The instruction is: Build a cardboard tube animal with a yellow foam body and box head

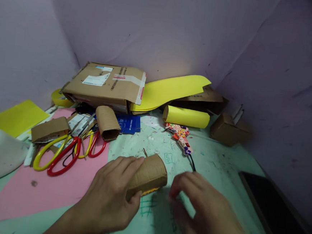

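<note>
My left hand (112, 193) is wrapped round a brown cardboard tube (151, 170) that lies low over the green table cover. A strip of orange-yellow shows along the tube's lower edge. Just right of the tube's end is my right hand (197, 207), apart from it. Its fingers are curled and smeared by motion, so whether anything is between the tips is unclear. Beyond it lies a flower-patterned, glue-gun-shaped tool (180, 137) with a black cord running toward my right hand.
Red-handled scissors (67, 160) and yellow-handled scissors (43, 156) lie left on pink paper (50, 191). Behind are another cardboard tube (108, 122), a yellow-covered tube (187, 117), a shipping box (99, 85) and yellow sheets (171, 91). A small box (229, 130) and dark flat object (270, 209) are right.
</note>
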Demonstrator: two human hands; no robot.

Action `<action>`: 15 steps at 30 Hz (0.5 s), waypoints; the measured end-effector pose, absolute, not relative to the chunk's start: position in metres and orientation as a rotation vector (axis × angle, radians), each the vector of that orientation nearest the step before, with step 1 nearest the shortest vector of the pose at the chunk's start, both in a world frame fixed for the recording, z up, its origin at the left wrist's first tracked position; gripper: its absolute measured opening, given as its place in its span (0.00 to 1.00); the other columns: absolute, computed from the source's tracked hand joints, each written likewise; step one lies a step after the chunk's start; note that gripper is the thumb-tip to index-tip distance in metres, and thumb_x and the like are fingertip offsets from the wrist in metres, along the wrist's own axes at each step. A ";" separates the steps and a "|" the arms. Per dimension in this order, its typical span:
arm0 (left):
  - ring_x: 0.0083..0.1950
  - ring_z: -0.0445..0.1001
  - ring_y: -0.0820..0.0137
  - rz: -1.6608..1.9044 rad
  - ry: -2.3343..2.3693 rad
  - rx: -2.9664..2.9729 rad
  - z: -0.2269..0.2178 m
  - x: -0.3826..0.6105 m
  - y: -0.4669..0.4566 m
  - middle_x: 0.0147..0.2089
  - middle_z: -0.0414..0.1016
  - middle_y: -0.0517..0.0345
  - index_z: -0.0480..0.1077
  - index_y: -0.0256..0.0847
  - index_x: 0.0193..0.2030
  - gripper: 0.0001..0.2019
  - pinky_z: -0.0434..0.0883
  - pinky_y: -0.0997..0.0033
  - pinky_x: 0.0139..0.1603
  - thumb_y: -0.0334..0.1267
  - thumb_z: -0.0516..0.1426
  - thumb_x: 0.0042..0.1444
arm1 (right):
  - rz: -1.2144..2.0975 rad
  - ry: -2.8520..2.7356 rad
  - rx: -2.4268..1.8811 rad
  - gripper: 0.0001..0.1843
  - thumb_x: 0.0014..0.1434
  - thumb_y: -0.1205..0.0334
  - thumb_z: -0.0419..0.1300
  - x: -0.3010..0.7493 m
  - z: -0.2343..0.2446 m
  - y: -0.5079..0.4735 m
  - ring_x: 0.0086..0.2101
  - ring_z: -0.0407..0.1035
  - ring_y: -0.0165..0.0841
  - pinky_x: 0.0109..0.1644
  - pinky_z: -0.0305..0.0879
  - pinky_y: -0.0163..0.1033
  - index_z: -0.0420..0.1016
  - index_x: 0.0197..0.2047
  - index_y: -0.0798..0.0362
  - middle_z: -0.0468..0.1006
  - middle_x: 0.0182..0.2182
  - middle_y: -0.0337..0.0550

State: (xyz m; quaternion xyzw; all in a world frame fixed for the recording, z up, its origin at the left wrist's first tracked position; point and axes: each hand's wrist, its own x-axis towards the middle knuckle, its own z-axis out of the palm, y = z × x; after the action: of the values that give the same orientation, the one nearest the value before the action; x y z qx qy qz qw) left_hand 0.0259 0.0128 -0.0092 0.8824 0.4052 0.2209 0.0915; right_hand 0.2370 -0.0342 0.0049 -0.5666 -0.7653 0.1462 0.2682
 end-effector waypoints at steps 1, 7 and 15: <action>0.52 0.69 0.64 0.673 1.199 2.628 -0.010 0.026 0.013 0.53 0.70 0.53 0.54 0.44 0.59 0.31 0.70 0.61 0.52 0.32 0.57 0.47 | 0.405 -2.173 -1.417 0.08 0.49 0.70 0.56 0.235 0.005 -0.037 0.31 0.71 0.39 0.30 0.70 0.42 0.69 0.32 0.49 0.77 0.30 0.44; 0.50 0.70 0.64 0.634 1.225 2.606 -0.008 0.029 0.014 0.51 0.71 0.53 0.55 0.44 0.58 0.29 0.72 0.61 0.48 0.32 0.56 0.47 | 0.219 -2.458 -1.148 0.22 0.50 0.74 0.56 0.216 -0.024 -0.039 0.37 0.73 0.45 0.37 0.75 0.47 0.73 0.50 0.60 0.81 0.42 0.53; 0.47 0.72 0.51 0.484 1.311 2.821 -0.002 0.041 0.010 0.49 0.73 0.40 0.61 0.31 0.55 0.25 0.73 0.50 0.43 0.36 0.54 0.49 | -0.097 -2.325 -1.147 0.18 0.66 0.65 0.47 0.212 -0.047 -0.053 0.43 0.72 0.41 0.51 0.70 0.46 0.74 0.51 0.59 0.82 0.41 0.48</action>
State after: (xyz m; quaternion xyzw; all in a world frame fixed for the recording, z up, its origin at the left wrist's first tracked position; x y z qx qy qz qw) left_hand 0.0415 0.0103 -0.0022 0.8961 0.4164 0.1539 -0.0031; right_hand 0.2116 -0.0531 -0.0474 -0.4258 -0.8627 -0.0360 0.2704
